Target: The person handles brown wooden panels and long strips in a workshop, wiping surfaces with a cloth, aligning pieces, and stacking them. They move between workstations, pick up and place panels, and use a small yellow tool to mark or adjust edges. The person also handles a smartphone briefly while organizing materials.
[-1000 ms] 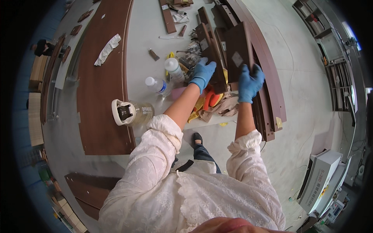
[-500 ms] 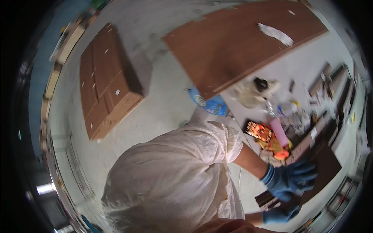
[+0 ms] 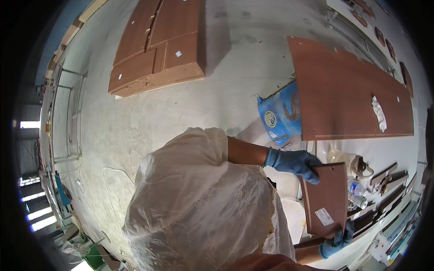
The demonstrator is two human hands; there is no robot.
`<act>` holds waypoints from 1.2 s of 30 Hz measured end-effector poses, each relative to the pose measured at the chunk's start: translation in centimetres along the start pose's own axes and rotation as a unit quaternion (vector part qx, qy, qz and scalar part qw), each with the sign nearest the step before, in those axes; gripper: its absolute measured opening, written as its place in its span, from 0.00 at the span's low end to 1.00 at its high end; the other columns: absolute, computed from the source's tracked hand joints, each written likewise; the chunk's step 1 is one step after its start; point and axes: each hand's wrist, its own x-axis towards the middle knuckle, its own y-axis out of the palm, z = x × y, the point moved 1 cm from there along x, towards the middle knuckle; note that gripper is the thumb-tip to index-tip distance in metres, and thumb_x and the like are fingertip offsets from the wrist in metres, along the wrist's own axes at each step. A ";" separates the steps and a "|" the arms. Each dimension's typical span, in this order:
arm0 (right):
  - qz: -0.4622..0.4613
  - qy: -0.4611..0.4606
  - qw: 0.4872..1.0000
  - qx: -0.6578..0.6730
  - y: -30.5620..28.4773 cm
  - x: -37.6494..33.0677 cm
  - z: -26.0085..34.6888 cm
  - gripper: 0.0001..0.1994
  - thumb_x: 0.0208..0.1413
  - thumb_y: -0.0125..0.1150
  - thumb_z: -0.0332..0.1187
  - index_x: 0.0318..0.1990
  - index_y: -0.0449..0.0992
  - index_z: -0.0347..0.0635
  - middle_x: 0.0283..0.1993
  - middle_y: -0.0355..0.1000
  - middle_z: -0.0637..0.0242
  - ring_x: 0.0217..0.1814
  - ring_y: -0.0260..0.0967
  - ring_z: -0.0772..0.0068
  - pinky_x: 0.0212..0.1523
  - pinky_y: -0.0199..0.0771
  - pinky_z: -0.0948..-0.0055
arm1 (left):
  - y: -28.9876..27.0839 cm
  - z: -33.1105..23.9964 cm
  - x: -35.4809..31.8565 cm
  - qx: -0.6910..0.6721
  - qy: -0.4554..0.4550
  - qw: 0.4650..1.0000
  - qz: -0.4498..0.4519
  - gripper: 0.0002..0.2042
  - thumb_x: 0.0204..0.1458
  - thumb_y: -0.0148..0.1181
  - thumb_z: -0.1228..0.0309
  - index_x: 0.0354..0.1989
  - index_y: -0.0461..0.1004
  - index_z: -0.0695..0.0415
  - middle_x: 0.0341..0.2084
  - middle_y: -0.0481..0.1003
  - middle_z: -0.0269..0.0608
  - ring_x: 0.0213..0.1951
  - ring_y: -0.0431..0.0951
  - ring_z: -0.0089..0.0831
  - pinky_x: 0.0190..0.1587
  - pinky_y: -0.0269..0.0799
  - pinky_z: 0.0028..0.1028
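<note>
Between my two blue-gloved hands is a short brown wooden board (image 3: 326, 194) with a white label on its face, held on edge and tilted. My left hand (image 3: 296, 165) grips its upper end, thumb on the near face and the other fingers partly hidden behind. At the lower end, my right hand (image 3: 338, 238) is closed around the board's corner. Beyond the board, clear plastic bottles (image 3: 357, 186) and a beige bag (image 3: 337, 156) lie on a light surface. Dark brown strips (image 3: 389, 196) are beside them at the right.
A large brown panel (image 3: 352, 90) with a crumpled white strip lies at the upper right. Against its left edge rests a blue printed sack (image 3: 280, 113). A stack of brown panels (image 3: 158, 49) stands on the concrete floor at the upper left. A pale cable (image 3: 108, 180) trails across the floor.
My hands have gone from resting on dark boards at the lower right to holding the labelled board up by its ends. The whole view has turned, and the bottles are now partly behind the board.
</note>
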 end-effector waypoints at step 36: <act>-0.283 0.325 0.786 -0.442 -8.5 -2.6 -25.7 0.35 0.49 0.69 0.55 0.59 0.69 0.40 0.54 0.74 0.52 0.55 0.74 0.47 0.53 0.73 0.52 | 11.8 10.0 10.4 0.040 -0.279 0.959 0.023 0.20 0.59 0.65 0.62 0.51 0.78 0.66 0.41 0.81 0.41 0.40 0.83 0.28 0.40 0.84 0.31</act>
